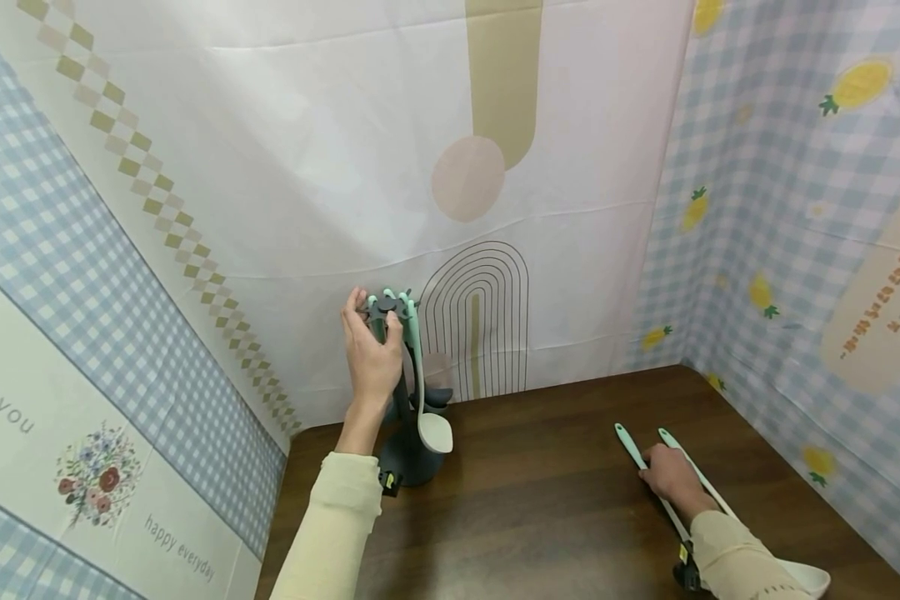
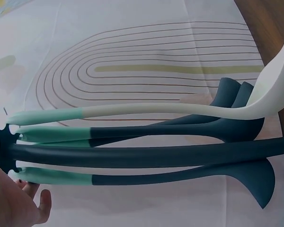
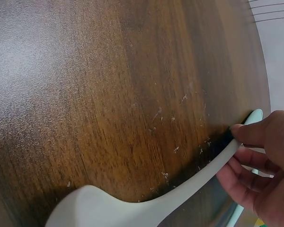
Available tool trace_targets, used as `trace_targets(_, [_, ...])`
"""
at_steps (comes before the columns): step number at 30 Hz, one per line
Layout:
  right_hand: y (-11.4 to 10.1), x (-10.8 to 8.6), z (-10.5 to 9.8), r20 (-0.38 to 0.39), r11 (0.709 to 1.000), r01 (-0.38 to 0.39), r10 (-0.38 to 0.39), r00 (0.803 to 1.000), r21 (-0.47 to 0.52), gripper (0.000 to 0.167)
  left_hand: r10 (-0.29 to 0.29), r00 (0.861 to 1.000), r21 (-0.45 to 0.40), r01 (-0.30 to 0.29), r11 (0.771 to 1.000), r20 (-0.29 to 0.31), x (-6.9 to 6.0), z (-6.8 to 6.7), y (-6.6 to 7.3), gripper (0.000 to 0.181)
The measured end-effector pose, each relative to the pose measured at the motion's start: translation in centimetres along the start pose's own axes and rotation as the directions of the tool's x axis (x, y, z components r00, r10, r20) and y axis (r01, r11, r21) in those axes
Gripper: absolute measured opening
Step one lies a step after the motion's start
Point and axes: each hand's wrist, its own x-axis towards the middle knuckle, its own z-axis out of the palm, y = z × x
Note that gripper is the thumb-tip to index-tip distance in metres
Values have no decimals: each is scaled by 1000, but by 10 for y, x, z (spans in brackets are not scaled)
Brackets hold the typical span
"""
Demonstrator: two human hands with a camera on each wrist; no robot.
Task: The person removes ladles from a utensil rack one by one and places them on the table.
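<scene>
A dark utensil stand (image 1: 412, 454) stands at the table's back left, with a white ladle (image 1: 436, 432) and several dark utensils (image 2: 170, 130) with mint handles hanging from it. My left hand (image 1: 373, 354) grips the stand's top, thumb and fingers around the hook ring. On the right, my right hand (image 1: 672, 477) pinches a white utensil with a mint handle end (image 1: 627, 441); in the right wrist view the thumb and fingers hold that utensil (image 3: 189, 187) by its handle, its broad head towards the lower left. A second mint-handled utensil (image 1: 701, 475) lies just right of this hand.
The brown wooden table (image 1: 525, 492) ends at a white patterned cloth (image 1: 585, 250) behind the stand. Blue checked cloth with pineapples (image 1: 757, 208) hangs along the right side, and another checked cloth (image 1: 120, 275) on the left.
</scene>
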Motion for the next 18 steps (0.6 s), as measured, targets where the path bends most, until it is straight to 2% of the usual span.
trace_targets(5, [-2,-1,-1,7,1000,-18,17,1000,11,31,1,1000,15,-1,1000,7,0,-3,1,73])
trace_targets(12, [-2,-4,-1,20,997,-65,65,998,28,39,-30,999,41,29,999,31,-2,-5,10,84])
trace_targets(18, [-4,-4,-4,33,995,-99,99,995,23,42,-60,997,139,54,989,37,-1,-4,25,96])
